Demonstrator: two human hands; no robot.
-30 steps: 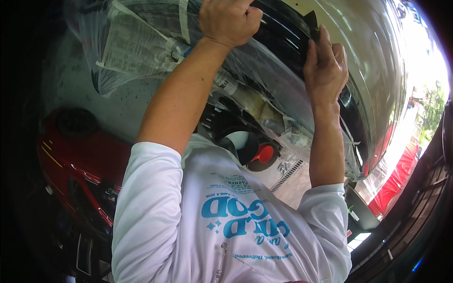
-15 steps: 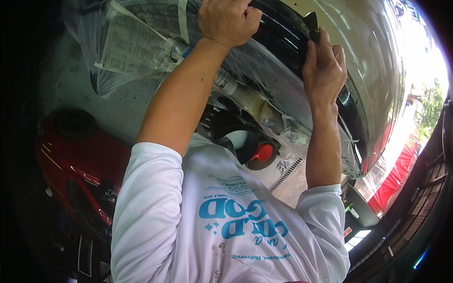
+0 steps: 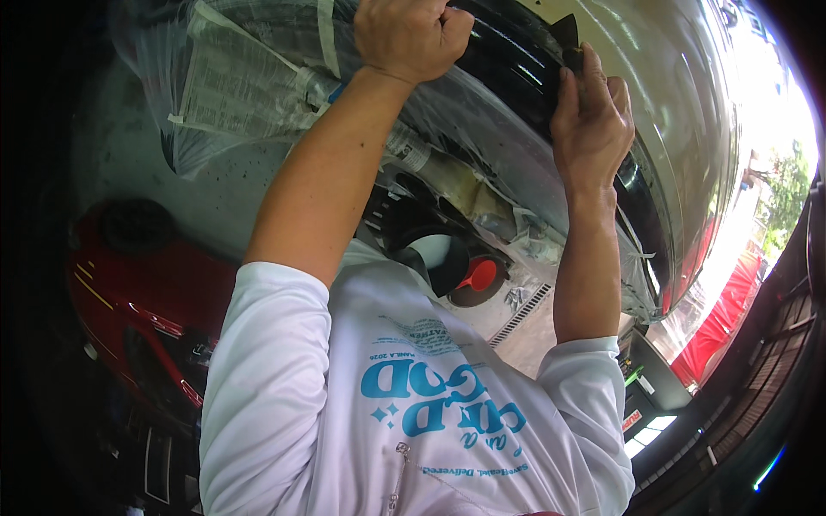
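My right hand (image 3: pixel 594 129) pinching dark pointed piece (image 3: pixel 564 33), right where black trim (image 3: pixel 514 64) meets gold panel (image 3: pixel 684 99). My left hand (image 3: pixel 408 39) curled up top, can't tell if holding anything. Plastic sheeting (image 3: pixel 516 159) already up along trim; pointed piece not let go yet, so unfinished, I'd say.

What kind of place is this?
Probably a car repair or paint workshop. You can see a shiny gold-coloured car body, clear plastic sheeting beside it, and a red car nearby.
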